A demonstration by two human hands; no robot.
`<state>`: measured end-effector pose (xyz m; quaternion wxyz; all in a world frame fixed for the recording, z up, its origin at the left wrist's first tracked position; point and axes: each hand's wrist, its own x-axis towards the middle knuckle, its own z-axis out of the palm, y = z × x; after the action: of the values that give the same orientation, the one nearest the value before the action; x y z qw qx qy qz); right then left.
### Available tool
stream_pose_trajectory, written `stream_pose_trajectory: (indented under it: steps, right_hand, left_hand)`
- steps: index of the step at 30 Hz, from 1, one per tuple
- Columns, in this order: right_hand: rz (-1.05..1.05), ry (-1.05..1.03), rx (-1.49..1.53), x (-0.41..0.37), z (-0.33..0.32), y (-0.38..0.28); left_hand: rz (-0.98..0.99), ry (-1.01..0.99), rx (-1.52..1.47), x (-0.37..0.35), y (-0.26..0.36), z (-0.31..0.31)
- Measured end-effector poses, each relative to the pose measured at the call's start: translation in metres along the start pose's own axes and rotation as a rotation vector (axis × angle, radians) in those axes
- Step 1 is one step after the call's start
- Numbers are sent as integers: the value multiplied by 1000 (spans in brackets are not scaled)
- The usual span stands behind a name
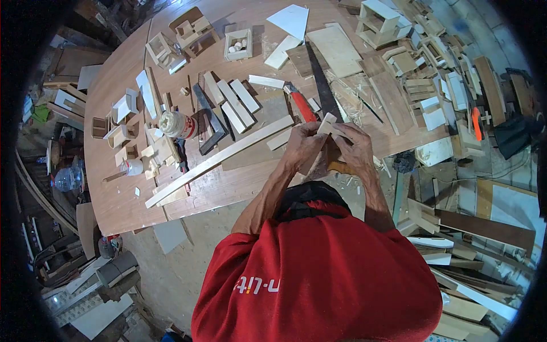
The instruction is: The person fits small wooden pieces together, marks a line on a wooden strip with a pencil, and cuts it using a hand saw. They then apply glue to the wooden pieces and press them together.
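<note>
Near the table's front edge, my left hand (304,143) and my right hand (354,146) are close together, both closed on a small pale wood block (326,123). Its upper end shows between the fingertips; the rest is hidden by the fingers. A handsaw (322,80) lies beyond the hands, its dark blade pointing away and its lower part passing behind them. Just left of the blade is a red-handled tool (301,105). A long pale wood strip (222,159) runs diagonally across the table to the left of my left hand.
On the brown table (114,194) are short wood strips (233,108), a dark try square (208,122), an open glue jar (178,124) and a small box (238,44) of round pieces. Small wooden assemblies (191,29) stand at the back. Wood offcuts (484,228) crowd the right side.
</note>
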<state>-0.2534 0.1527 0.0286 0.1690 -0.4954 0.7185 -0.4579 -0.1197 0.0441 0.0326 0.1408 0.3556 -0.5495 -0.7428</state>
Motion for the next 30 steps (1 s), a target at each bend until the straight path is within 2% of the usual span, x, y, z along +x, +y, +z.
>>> stream_pose_trajectory:
  steps: [5, 8, 10, 19, 23, 25, 30]
  right_hand:
    - [-12, 21, 0, -2, -1, -1]
    - [-89, 79, -41, -2, -3, -1]
    - [-132, 105, -51, -2, -6, -6]
    - [-248, 132, -108, 2, -14, -24]
    - [-243, 97, -149, 6, -17, -25]
    - [-146, -11, -203, 8, -18, -29]
    - [-100, -110, -210, 21, -19, -26]
  left_hand:
    - [53, -25, -49, 1, -4, 1]
    - [122, -31, -71, 1, -7, 6]
    - [245, 18, -124, -3, -8, 13]
    - [381, 117, -107, -11, 1, 22]
    - [279, 116, -185, -5, -4, 20]
    - [127, 96, -187, -7, 5, 16]
    - [74, 81, -228, -3, -4, 4]
